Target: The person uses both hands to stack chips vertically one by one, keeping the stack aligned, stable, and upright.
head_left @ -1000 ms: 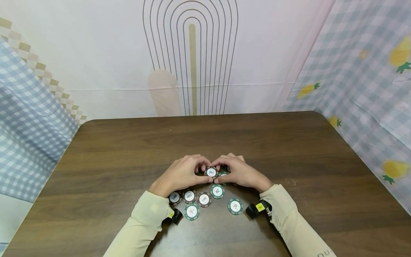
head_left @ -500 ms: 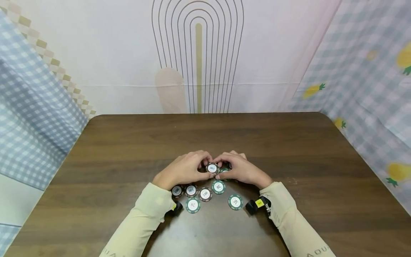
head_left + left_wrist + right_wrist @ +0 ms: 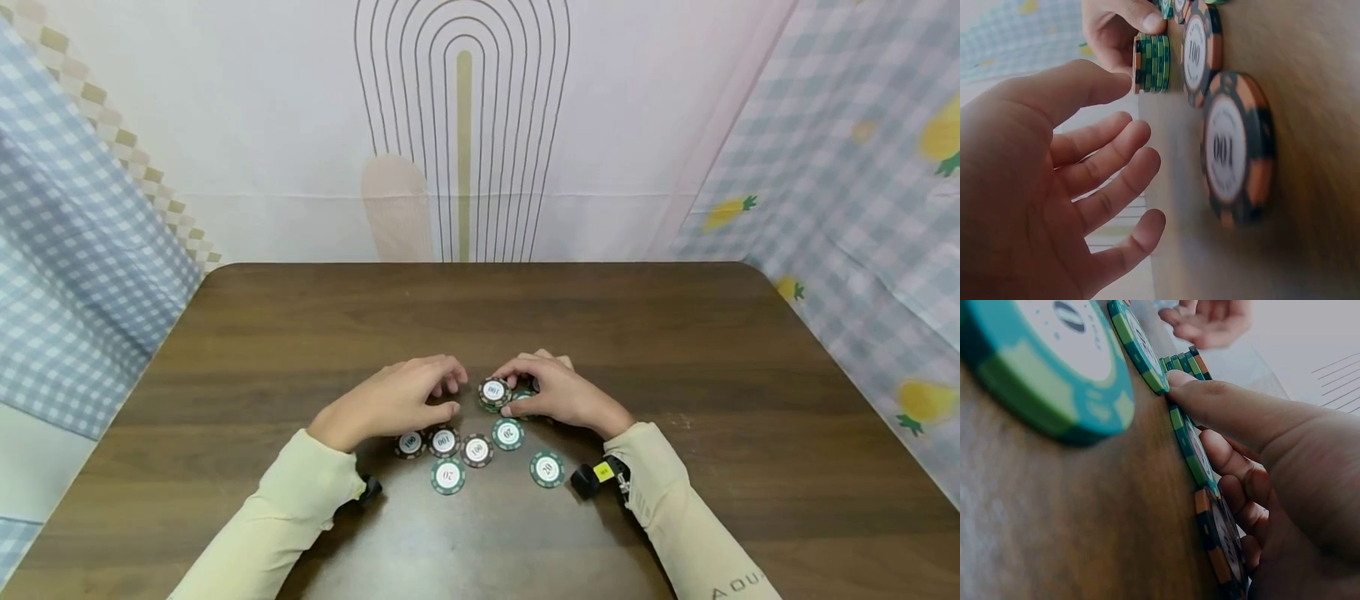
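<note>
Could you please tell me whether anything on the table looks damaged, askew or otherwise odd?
Nothing looks spilled or visibly damaged. The one mild oddity is the stack by the right hand: a black-and-orange 100 chip sits on top, while those beneath appear to be green chips.

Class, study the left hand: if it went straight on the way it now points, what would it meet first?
The left hand would probably meet the stack of chips topped by a 100 chip, though it might pass above; its height is hard to judge.
</note>
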Demonstrator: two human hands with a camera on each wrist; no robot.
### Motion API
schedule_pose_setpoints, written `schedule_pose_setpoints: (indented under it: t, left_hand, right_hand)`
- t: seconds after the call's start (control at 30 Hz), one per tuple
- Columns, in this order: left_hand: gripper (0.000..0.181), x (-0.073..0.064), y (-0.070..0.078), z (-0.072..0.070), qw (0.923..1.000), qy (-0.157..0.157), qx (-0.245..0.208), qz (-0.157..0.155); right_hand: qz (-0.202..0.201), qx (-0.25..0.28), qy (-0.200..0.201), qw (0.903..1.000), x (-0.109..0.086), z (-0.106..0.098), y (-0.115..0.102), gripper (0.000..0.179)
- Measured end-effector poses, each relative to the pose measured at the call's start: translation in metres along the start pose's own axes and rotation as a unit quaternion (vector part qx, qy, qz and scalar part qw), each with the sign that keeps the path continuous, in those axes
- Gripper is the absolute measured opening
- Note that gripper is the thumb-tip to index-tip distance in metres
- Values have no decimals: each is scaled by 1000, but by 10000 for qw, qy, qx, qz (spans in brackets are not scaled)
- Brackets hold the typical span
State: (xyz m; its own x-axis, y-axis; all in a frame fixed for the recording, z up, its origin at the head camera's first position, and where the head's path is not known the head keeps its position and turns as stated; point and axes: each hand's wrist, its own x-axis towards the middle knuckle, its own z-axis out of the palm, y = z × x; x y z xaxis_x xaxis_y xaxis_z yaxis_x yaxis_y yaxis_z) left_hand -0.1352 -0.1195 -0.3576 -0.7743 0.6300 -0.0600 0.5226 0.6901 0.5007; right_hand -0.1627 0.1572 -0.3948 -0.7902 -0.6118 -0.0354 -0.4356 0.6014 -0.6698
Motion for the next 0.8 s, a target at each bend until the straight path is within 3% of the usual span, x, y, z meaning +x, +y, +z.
schedule_pose_setpoints:
  t: [0.1, 0.3, 0.5, 0.8]
  left_hand:
    - [28, -9, -3, -3, 9999, -12, -123, 119]
    - [23, -34, -19, 0, 9958, 60, -871, 272]
    - [24, -58, -32, 1, 9942, -52, -1076, 60]
    - [41, -67, -43, 4, 9935, -261, -1111, -43]
  right_hand:
    - [-17, 5, 46, 10000, -1, -1, 1, 40]
    - [-57, 23, 42, 10000, -1, 0, 1, 40]
    - [5, -38, 28, 10000, -1, 1, 1, 40]
    - [-20, 6, 76, 10000, -1, 2, 1, 39]
